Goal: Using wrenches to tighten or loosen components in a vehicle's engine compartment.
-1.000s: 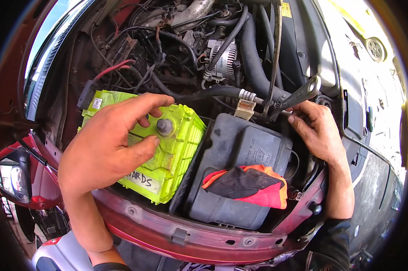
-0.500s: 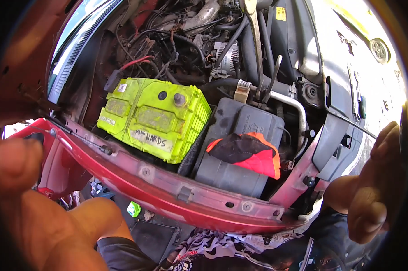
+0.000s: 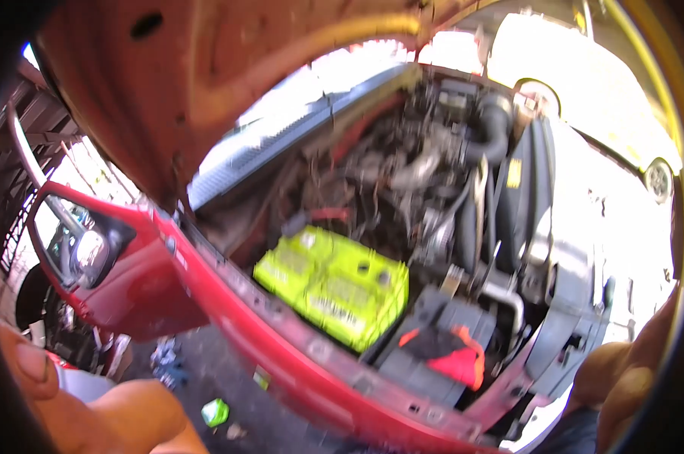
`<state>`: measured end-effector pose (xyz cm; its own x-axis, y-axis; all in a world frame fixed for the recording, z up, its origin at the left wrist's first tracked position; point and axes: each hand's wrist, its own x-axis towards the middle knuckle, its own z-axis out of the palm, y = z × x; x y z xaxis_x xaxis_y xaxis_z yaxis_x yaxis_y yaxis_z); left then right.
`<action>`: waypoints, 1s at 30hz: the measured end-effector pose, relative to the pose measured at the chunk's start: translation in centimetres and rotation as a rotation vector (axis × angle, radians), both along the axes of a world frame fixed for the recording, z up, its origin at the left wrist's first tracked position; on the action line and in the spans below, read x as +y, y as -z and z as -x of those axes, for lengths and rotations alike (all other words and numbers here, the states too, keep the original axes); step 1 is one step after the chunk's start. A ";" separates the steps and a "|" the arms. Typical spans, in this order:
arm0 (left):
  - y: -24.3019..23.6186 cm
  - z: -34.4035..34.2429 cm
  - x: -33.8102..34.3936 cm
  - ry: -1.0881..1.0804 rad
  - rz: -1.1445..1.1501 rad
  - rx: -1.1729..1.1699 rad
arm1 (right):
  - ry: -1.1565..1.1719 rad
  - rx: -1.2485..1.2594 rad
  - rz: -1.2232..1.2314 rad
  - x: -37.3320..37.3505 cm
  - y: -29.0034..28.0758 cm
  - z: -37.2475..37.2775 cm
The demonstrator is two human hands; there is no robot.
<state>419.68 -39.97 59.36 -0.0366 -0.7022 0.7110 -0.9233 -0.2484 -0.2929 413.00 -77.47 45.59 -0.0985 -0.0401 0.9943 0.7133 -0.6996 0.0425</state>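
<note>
Close to the camera, my left hand fills the lower left corner, with a finger partly bent and the rest cut off by the dark rim. On the right edge, part of my right hand shows, its fingers mostly hidden. Neither hand touches anything I can make out. Ahead, between them, a yellow-green car battery sits tilted in the engine bay of a red car. Beside it, a red and black cloth with orange edging lies on a dark grey plastic box.
The raised hood arches overhead. An open red door with a mirror stands at left. A green package lies on the dark floor. A pale bar rests by the engine; another vehicle is parked behind.
My view has swung up and to the left, blurring the picture. The hood, door and rear vehicle show more, and the battery appears lower and farther right. Both hands stay at the edges.
</note>
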 end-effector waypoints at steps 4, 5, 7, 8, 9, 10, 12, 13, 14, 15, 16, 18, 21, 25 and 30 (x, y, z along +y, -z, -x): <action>-7.7 3.1 -0.3 0.109 0.167 -0.363 | 0.102 -0.333 0.195 -2.0 -12.5 3.4; -9.3 4.0 -0.2 0.151 0.227 -0.517 | 0.146 -0.479 0.263 -2.0 -15.6 4.7; -10.4 5.8 1.0 0.201 0.310 -0.767 | 0.203 -0.712 0.359 -0.9 -18.9 6.8; -10.3 6.3 1.6 0.212 0.341 -0.866 | 0.218 -0.803 0.398 -0.2 -19.7 7.3; -10.0 5.9 1.8 0.220 0.364 -0.945 | 0.230 -0.873 0.427 0.2 -20.1 7.0; -9.7 5.0 1.9 0.223 0.382 -1.013 | 0.238 -0.933 0.452 0.3 -20.4 6.0; -7.4 3.2 1.4 0.206 0.389 -0.991 | 0.224 -0.895 0.473 -0.2 -19.0 4.4; -5.3 3.0 0.7 0.193 0.386 -0.922 | 0.208 -0.818 0.478 -1.0 -17.3 4.5; -3.5 2.6 -0.6 0.187 0.379 -0.858 | 0.199 -0.746 0.478 -2.2 -15.7 4.6; -3.3 1.8 -0.1 0.170 0.338 -0.823 | 0.179 -0.705 0.444 -1.8 -14.7 2.9; -3.1 1.4 0.3 0.154 0.293 -0.787 | 0.159 -0.662 0.407 -1.5 -13.6 1.6; -4.3 -0.4 -0.8 0.160 0.260 -0.798 | 0.163 -0.657 0.388 -2.2 -13.9 -0.3; -4.7 -1.9 -1.9 0.169 0.226 -0.788 | 0.169 -0.623 0.374 -2.9 -13.6 -1.5; -3.7 -3.3 -3.0 0.177 0.184 -0.731 | 0.167 -0.534 0.357 -3.5 -12.1 -2.1; -1.1 -5.2 -2.5 0.172 0.050 -0.568 | 0.127 -0.336 0.253 -2.1 -6.8 -4.2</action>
<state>424.89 -42.45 60.43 -0.5308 -0.6190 0.5788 -0.6538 -0.1355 -0.7444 417.16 -79.60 52.41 -0.4064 0.2341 0.8832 0.5400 -0.7182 0.4389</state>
